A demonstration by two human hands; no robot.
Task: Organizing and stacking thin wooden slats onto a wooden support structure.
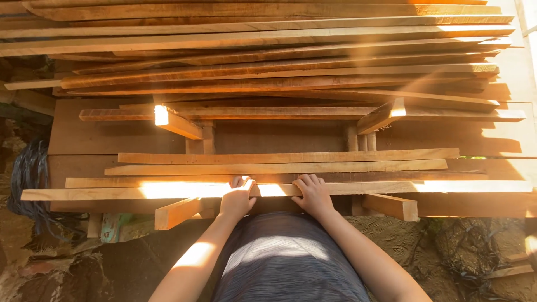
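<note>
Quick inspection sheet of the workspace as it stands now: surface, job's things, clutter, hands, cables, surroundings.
Surface: wooden bench, mostly covered by timber.
Job's things: nearest plank, long and thin, lying across the front edge; more planks stacked behind it.
Clutter: short wood offcuts among the planks.
Hands: left hand and right hand both rest on the nearest plank, fingers curled over its edge.
Cables: nothing seen.
Surroundings: dirt ground; dark netting at left; strong low sunlight.

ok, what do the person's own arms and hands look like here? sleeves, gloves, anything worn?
Both arms are bare from the frame edge to the wrist: no sleeves in view. The left hand and right hand wear no gloves; no rings, watch or bands show. A grey heathered garment covers the body between the arms.
</note>
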